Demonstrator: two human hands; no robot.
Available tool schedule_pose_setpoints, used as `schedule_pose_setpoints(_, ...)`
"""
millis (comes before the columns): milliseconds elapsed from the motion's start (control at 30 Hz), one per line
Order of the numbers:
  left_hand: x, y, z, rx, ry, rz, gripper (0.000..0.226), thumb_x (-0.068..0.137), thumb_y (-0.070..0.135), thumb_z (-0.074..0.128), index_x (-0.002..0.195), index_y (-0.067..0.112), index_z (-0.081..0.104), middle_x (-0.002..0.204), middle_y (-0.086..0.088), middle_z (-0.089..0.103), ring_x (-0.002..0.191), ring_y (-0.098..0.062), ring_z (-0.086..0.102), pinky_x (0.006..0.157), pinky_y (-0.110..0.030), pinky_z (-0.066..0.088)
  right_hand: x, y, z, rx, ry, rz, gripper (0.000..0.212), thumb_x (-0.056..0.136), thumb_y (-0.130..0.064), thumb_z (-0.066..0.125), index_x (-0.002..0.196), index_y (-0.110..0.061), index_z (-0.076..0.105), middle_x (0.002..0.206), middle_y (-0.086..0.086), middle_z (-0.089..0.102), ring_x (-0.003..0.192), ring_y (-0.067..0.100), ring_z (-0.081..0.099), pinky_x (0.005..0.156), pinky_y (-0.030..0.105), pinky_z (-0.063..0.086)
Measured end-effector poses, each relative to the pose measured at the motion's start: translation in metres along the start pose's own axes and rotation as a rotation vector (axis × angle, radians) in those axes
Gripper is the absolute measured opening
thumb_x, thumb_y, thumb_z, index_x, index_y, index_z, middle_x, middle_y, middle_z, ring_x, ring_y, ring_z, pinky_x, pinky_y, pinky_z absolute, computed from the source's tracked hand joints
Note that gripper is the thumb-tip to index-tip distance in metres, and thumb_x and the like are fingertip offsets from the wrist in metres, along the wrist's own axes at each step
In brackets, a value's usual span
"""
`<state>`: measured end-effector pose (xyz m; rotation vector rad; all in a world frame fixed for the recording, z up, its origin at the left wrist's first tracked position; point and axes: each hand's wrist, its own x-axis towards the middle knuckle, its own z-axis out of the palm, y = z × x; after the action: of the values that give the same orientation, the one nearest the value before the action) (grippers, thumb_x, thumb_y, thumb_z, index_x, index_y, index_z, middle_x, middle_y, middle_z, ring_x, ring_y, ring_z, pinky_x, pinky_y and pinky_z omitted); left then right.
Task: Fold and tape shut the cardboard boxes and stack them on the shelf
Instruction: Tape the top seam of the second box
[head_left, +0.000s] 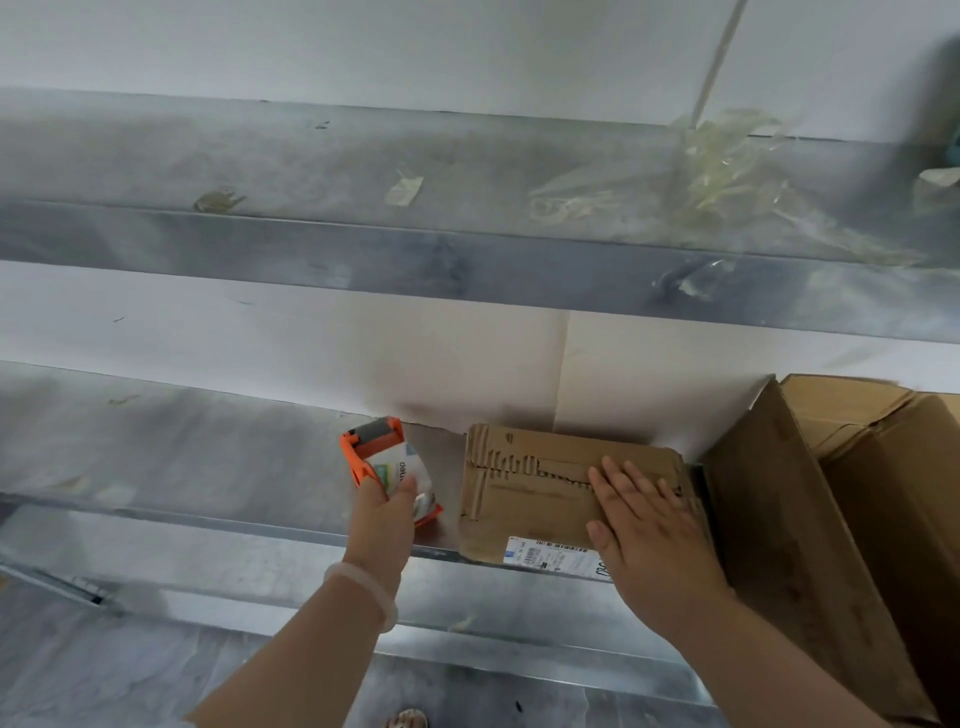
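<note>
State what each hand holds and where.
Left hand grips the tape dispenser by its near end. Right hand presses flat on the cardboard box, gripping nothing.

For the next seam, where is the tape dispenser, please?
Head view, centre-left: the tape dispenser is on the lower shelf, in the left hand, just left of the small box.

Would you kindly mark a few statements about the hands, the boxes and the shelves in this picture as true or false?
1. The left hand grips the orange tape dispenser. True.
2. The right hand lies flat on the small box. True.
3. The small box sits on the floor. False: it sits on the lower shelf.
4. The large box stands left of the dispenser. False: it stands at the right, beside the small box.
5. The upper shelf holds wads of clear tape. True.
</note>
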<state>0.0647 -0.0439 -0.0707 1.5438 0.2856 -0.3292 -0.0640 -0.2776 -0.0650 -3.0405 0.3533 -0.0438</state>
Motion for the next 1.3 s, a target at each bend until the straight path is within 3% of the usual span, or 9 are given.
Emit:
schedule_pose_setpoints(300,-0.048,0.043,-0.025,-0.169,-0.293,0.350,0.035,0.088,0.029,0.066,0.118,0.010,0.062,0.104,-0.003,0.073,0.095,-0.017,0.070,0.074,-0.024,0.056,0.001,-0.017,0.004,-0.014,0.033,0.059,0.067,0.103,-0.049,0.009,0.136,-0.018,0.058,0.141,0.001,0.056,0.129,0.021,0.054,0.109,0.038,0.023)
schedule_pose_setpoints(467,-0.047,0.065,-0.020,-0.449,-0.461,0.207,0.043,0.085,0.021,0.065,0.124,0.004,0.060,0.118,-0.017,0.067,0.108,-0.029,0.064,0.085,-0.035,0.058,0.006,-0.030,0.005,-0.037,0.091,0.027,0.056,0.093,-0.047,0.033,0.130,-0.019,0.064,0.135,0.001,0.061,0.124,0.020,0.059,0.103,0.043,0.044)
schedule_pose_setpoints(567,-0.052,0.066,-0.004,-0.517,-0.615,0.104,0.074,0.074,0.028,0.082,0.133,-0.004,0.052,0.130,-0.026,0.058,0.117,-0.037,0.058,0.096,-0.047,0.052,0.008,-0.034,0.006,-0.022,0.086,0.021,0.057,0.093,-0.048,0.033,0.127,-0.018,0.066,0.133,0.002,0.063,0.123,0.021,0.060,0.100,0.047,0.049)
schedule_pose_setpoints(667,-0.057,0.059,0.015,-0.569,-0.665,-0.014,0.076,0.078,0.027,0.078,0.139,-0.006,0.045,0.136,-0.029,0.052,0.122,-0.042,0.053,0.101,-0.054,0.045,0.008,-0.033,0.004,0.063,0.070,-0.019,0.078,0.096,-0.061,0.001,0.144,-0.022,0.048,0.150,-0.001,0.046,0.141,0.020,0.040,0.118,0.044,0.026)
schedule_pose_setpoints(767,-0.060,0.055,0.025,-0.594,-0.747,-0.088,0.075,0.081,0.028,0.076,0.142,-0.001,0.044,0.141,-0.028,0.048,0.128,-0.043,0.050,0.099,-0.056,0.048,0.012,-0.027,-0.004,0.344,0.074,0.026,0.079,0.089,-0.065,-0.004,0.150,-0.034,0.034,0.156,-0.009,0.036,0.147,0.012,0.024,0.123,0.037,0.008)
schedule_pose_setpoints(867,-0.060,0.059,0.028,-0.641,-0.801,-0.105,0.085,0.075,0.027,0.081,0.144,0.000,0.041,0.142,-0.028,0.047,0.128,-0.043,0.050,0.101,-0.061,0.043,0.007,-0.027,-0.024,0.865,0.187,0.178,0.048,0.099,-0.050,0.028,0.143,-0.038,0.045,0.143,-0.013,0.048,0.134,0.005,0.039,0.117,0.038,0.031)
schedule_pose_setpoints(1033,-0.058,0.058,0.033,-0.758,-0.926,-0.179,0.059,0.080,0.020,0.076,0.131,0.000,0.055,0.131,-0.025,0.058,0.127,-0.043,0.051,0.106,-0.067,0.033,-0.004,-0.032,-0.059,1.392,0.292,0.346,0.036,0.103,-0.034,0.042,0.138,-0.034,0.051,0.137,-0.016,0.055,0.128,-0.001,0.048,0.111,0.025,0.034)
schedule_pose_setpoints(1167,-0.064,0.060,0.039,-0.782,-0.941,-0.160,0.042,0.065,0.021,0.086,0.099,0.001,0.072,0.086,-0.016,0.072,0.088,-0.031,0.070,0.103,-0.066,0.037,-0.010,-0.034,-0.074,1.873,0.031,0.273,0.037,0.104,-0.030,0.041,0.134,-0.016,0.059,0.129,0.009,0.065,0.119,0.022,0.062,0.105,0.043,0.046)
schedule_pose_setpoints(1300,-0.073,0.059,0.047,-0.817,-0.999,-0.167,0.031,0.064,0.020,0.085,0.085,0.003,0.072,0.071,-0.010,0.066,0.069,-0.025,0.065,0.093,-0.058,0.050,-0.021,-0.038,-0.073,2.084,-0.240,0.167,0.052,0.105,-0.045,0.031,0.141,-0.013,0.051,0.142,0.017,0.053,0.133,0.036,0.048,0.114,0.055,0.032)
